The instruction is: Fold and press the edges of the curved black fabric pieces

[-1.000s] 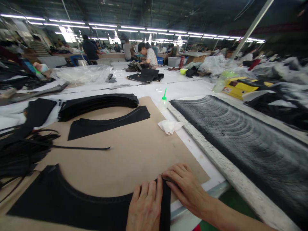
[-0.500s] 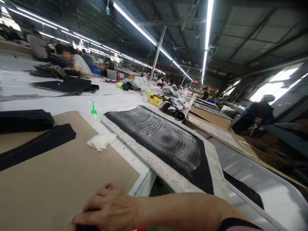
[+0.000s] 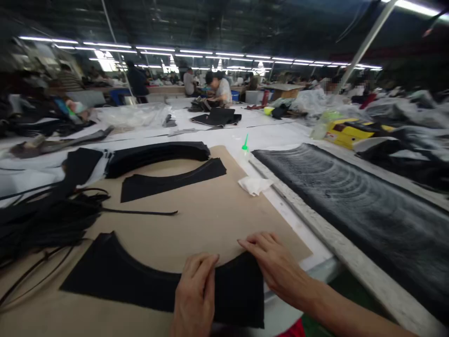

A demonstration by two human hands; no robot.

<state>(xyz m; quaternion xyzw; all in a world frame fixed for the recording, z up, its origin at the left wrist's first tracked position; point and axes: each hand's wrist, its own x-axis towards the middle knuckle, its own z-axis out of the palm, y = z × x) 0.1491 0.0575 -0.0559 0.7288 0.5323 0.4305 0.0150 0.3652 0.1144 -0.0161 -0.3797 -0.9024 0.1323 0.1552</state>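
A curved black fabric piece (image 3: 115, 276) lies on a brown cardboard sheet (image 3: 206, 220) right in front of me. My left hand (image 3: 194, 295) lies flat on its right part, fingers together and stretched out. My right hand (image 3: 273, 267) rests on the piece's right end, fingers extended along its upper edge. Neither hand grips anything. Farther back on the cardboard lie another curved black piece (image 3: 171, 180) and a stack of similar pieces (image 3: 157, 154). A thin black strip (image 3: 140, 212) lies between them and me.
A bundle of black strips (image 3: 42, 220) lies at the left. A green-capped glue bottle (image 3: 244, 149) and a crumpled white tissue (image 3: 254, 185) sit by the cardboard's right edge. A black, glue-streaked board (image 3: 351, 201) runs along the right. Other people work at far tables.
The view swung right half a second ago and has come back to the cardboard. My left hand has slid left on the black piece, whose right end now lies flatter and wider.
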